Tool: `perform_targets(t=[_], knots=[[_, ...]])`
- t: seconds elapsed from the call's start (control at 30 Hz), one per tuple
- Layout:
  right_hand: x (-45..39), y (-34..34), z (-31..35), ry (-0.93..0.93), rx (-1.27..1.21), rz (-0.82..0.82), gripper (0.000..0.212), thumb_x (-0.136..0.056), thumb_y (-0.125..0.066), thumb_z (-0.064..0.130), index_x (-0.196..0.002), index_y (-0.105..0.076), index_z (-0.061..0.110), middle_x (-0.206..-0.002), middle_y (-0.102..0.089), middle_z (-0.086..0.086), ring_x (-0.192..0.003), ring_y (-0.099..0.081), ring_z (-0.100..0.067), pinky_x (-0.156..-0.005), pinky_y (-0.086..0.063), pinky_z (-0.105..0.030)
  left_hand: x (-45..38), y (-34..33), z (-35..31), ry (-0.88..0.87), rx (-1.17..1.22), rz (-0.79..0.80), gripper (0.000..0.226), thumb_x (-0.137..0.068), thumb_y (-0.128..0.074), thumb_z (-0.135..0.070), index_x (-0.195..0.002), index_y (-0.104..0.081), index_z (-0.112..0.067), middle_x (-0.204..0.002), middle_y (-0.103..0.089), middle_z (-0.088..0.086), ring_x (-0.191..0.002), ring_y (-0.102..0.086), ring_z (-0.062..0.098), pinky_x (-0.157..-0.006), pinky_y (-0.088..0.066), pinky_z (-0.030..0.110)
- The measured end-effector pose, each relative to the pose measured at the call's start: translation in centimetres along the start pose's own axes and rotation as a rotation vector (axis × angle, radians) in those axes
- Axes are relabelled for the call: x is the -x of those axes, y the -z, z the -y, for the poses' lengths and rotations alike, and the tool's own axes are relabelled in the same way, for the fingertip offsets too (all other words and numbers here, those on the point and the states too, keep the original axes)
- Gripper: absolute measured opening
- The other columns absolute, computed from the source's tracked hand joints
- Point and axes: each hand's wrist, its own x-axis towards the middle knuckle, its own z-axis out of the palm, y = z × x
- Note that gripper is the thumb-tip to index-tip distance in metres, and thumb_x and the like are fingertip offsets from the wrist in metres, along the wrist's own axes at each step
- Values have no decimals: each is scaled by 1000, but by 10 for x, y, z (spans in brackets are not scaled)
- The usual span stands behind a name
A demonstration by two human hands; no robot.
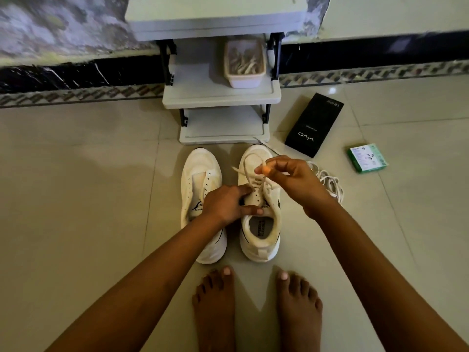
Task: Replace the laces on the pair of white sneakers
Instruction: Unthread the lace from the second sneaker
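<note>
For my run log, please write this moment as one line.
right hand: pinches lace | left hand: holds right sneaker | left sneaker: unlaced | loose lace: on floor

Worn on the head, looking forward and steeply down over both forearms onto a tiled floor (pixel 76 174), with bare feet (pixel 215 301) at the bottom edge and a small grey shelf rack (pixel 220 97) against the wall at the top. Close to the work: the left hand (pixel 225 201) and right hand (pixel 291 179) sit near frame centre over the white sneakers (pixel 261 240). Wide-angle, bending the floor border at the edges; only one view, nothing shared.
</note>
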Motion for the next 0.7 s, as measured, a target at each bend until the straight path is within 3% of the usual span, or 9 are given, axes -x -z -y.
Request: perform_targets(t=[0.1,0.17,0.33,0.43,0.5,0.6,0.7], knots=[[-5,2,-16,-69,583,117,43,-87,-64,20,-128,-54,23,-131,-45,-3,-119,-46,-19,-94,-42,-28,-1,0,0,5,7,-3,60,-73,-63,-66,-125,-55,-36,-110,-67,-3,-104,-61,21,-75,-42,27],[-2,-1,-27,-73,897,195,52,-83,-65,28,-133,-49,26,-138,-40,-4,-126,-38,-23,-98,-39,-34,0,-1,1,-2,1,2,59,-74,-63,-65,-124,-56,-35,-112,-67,-3,-105,-60,21,-75,-41,28],[1,-15,-35,144,1235,85,49,-85,-54,45,-128,-51,22,-138,-40,-4,-125,-37,-24,-97,-33,-36,0,0,1,18,-8,3,55,-77,-63,-60,-125,-55,-34,-117,-65,-3,-109,-59,22,-83,-44,31],[-5,-19,-35,224,1410,69,54,-83,-57,52,-122,-57,15,-130,-46,-5,-120,-40,-24,-95,-32,-36,1,0,0,23,2,2,58,-74,-62,-65,-123,-57,-34,-114,-66,-4,-105,-60,22,-82,-47,33],[-10,-20,-34,180,1348,93,48,-79,-64,45,-116,-62,14,-130,-45,-3,-121,-38,-23,-97,-32,-36,1,0,1,22,7,-2,56,-74,-62,-64,-121,-57,-33,-111,-67,-3,-103,-61,22,-80,-46,32],[-15,-14,-27,45,659,-7,8,-83,-64,15,-91,-66,14,-123,-50,-3,-118,-44,-20,-92,-39,-28,1,0,0,23,15,-7,61,-73,-62,-66,-125,-56,-35,-111,-67,-2,-103,-61,22,-79,-46,31],[-6,-15,-24,-9,155,-48,15,-90,-58,9,-77,-59,18,-107,-53,-4,-102,-54,-18,-76,-47,-20,1,1,0,42,12,2,66,-72,-62,-68,-130,-52,-37,-112,-66,-1,-104,-60,23,-79,-45,30]])
